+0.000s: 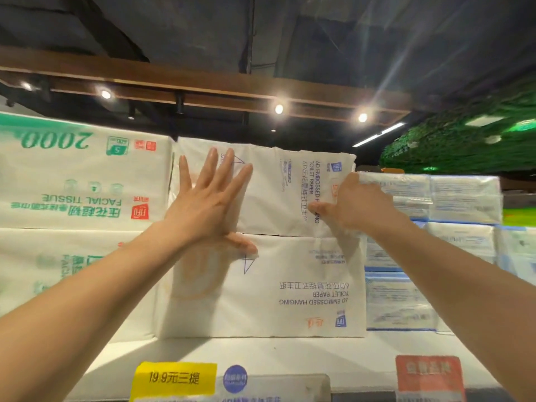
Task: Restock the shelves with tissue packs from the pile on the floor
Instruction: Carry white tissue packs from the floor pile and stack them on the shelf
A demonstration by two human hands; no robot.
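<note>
While it sits on top of a second white pack [261, 288] on the shelf [290, 355], the upper tissue pack [269, 187] has both hands on it. The left hand [208, 204] lies flat on its front, fingers spread wide. The right hand [351, 204] seems to grip its right edge, though blur hides the fingers. Green-printed packs [81, 181] stand left of it, blue-printed packs [435, 198] right. A yellow price tag [174, 378] hangs below.

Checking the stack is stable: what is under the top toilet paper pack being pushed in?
The top pack rests on another white toilet paper pack, which sits on the shelf. The left hand covers part of the seam between them.
</note>
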